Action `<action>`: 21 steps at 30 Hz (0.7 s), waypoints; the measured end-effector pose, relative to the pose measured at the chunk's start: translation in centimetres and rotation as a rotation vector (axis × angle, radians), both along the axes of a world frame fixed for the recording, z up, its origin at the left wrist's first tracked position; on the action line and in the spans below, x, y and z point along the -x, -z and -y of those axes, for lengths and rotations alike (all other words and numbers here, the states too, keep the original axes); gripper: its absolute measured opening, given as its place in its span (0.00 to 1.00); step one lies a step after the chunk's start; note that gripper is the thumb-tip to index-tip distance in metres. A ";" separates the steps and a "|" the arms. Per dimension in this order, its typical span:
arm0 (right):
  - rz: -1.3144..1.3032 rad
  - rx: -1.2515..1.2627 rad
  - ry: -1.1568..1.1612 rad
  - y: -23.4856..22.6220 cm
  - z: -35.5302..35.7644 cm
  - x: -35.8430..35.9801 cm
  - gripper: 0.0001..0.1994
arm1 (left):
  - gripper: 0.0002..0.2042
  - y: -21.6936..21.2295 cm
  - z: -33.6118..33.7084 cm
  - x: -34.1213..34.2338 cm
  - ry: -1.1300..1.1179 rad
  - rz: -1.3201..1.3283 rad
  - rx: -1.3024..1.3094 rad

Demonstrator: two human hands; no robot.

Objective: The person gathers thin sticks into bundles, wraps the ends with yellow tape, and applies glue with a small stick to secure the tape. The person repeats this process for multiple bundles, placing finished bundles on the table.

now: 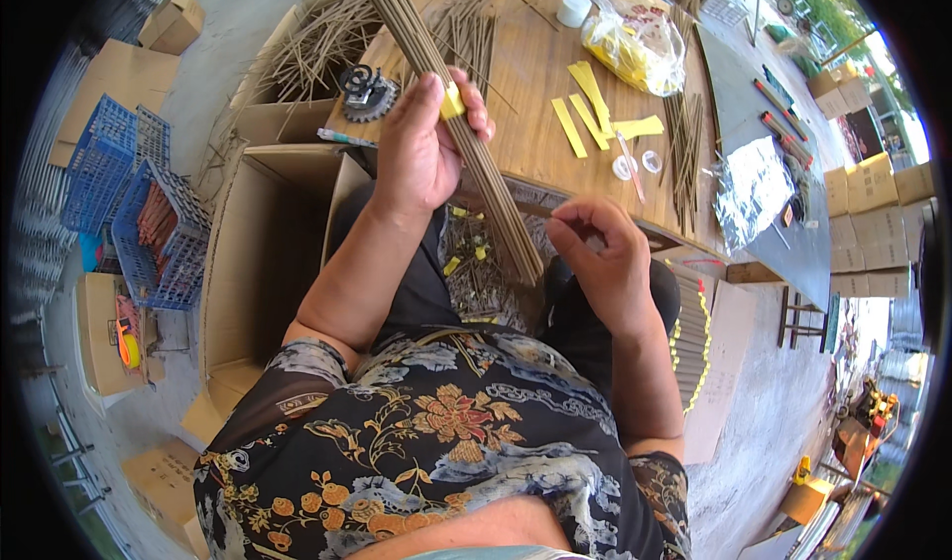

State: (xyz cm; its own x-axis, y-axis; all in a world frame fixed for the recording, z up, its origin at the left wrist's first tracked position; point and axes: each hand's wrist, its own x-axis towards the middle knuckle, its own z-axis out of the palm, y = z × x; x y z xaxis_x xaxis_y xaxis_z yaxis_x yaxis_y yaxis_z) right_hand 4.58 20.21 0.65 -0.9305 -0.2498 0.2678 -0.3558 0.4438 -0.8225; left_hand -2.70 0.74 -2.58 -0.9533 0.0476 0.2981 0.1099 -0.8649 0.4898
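My left hand [421, 148] is closed round a bundle of thin brown sticks [504, 208], which look like incense sticks. The bundle slants from the upper left down toward my lap, and a yellow paper band [452, 102] wraps it by my thumb and fingers. Beside the bundle's lower end, a little apart from it, is my right hand [607, 262]. Its fingers curl in toward the thumb; whether anything small is between them is hidden. Yellow paper strips [587, 119] lie on the wooden table [535, 74] ahead, near a small round lid [652, 161].
Loose sticks fill a carton [327, 44] at the far left. An open cardboard box [263, 252] stands against my left side, with blue crates [164, 233] beyond. A plastic bag [635, 44] with yellow contents and more sticks [684, 153] rest on the table. Banded sticks [689, 337] lie at lower right.
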 end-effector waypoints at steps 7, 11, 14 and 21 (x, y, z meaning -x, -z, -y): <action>0.134 -0.021 0.000 1.8 -0.3 -1.7 0.08 | 0.12 -0.5 0.9 0.9 -0.097 -0.023 -0.015; 0.121 -0.130 0.043 2.0 -0.4 -2.1 0.08 | 0.12 -0.5 0.3 0.5 -0.098 -0.031 0.011; 0.071 -0.199 0.053 2.0 -0.5 -2.1 0.07 | 0.12 -0.5 -0.2 0.2 -0.116 -0.056 0.041; 0.046 -0.161 0.044 1.9 -0.3 -2.4 0.05 | 0.13 -0.9 -0.5 -0.7 -0.156 -0.100 0.057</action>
State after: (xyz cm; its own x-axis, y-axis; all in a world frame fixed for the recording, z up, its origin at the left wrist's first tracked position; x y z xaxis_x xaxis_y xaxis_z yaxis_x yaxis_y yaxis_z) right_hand 6.95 20.51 -1.20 -0.9517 -0.2452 0.1848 -0.2972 0.5850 -0.7546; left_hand -2.04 1.25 -1.63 -0.9163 -0.0786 0.3928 0.2910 -0.8046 0.5177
